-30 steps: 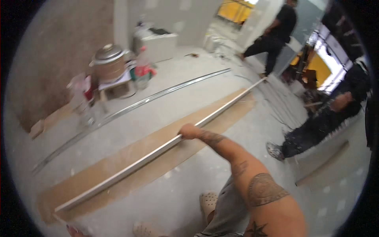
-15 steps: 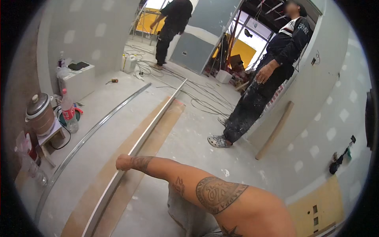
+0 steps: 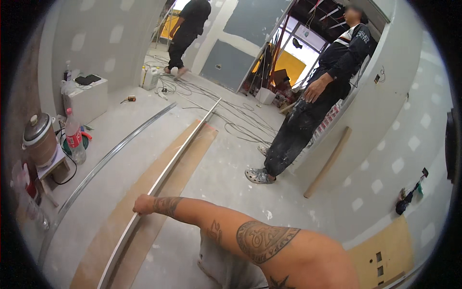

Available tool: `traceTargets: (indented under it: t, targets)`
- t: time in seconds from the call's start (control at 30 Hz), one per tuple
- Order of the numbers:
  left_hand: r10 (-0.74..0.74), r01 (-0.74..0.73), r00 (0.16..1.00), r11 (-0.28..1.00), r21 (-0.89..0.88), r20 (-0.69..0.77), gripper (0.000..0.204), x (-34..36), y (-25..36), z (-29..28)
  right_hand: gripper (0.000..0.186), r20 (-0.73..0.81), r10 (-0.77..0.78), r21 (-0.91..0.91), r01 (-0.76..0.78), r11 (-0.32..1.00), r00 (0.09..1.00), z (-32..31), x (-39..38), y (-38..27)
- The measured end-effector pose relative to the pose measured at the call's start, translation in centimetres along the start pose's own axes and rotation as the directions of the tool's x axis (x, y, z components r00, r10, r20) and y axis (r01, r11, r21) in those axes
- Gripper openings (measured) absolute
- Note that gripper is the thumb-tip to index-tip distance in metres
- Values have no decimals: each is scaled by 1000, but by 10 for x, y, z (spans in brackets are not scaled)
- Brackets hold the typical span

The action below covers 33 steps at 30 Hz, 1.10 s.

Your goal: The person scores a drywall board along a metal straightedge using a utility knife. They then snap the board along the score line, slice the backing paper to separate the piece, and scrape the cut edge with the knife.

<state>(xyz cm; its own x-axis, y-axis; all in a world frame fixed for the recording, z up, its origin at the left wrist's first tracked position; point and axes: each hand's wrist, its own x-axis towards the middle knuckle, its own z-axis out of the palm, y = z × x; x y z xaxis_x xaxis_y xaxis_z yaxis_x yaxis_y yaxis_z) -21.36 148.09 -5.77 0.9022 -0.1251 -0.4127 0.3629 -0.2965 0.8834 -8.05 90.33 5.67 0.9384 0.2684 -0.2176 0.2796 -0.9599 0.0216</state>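
My right hand [image 3: 143,204], at the end of my tattooed arm, grips a long, narrow, pale metal bar [image 3: 171,164]. The bar runs lengthwise over a tan board strip [image 3: 192,164] lying on the grey floor [image 3: 226,202]. A shiny metal channel [image 3: 127,138] lies beside the strip to the left. My left hand is out of view.
At left stand a steel-lidded pot [image 3: 37,139] on a stool, a plastic bottle [image 3: 76,137] and a white block [image 3: 86,101]. Coiled cables [image 3: 240,129] spread ahead. A person [image 3: 308,120] stands at right near a leaning tube [image 3: 327,161]; another person [image 3: 185,38] is behind.
My view has turned to the right since a second ago, so things sit further left. The person at the back has moved leftward. My right hand still grips the bar.
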Motion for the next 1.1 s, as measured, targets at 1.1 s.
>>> traceTargets:
  t: [1.1]
  targets:
    - [49, 531, 361, 810, 249, -931, 51, -7, 43, -323, 28, 100, -37, 198, 17, 980, 994, -21, 26, -17]
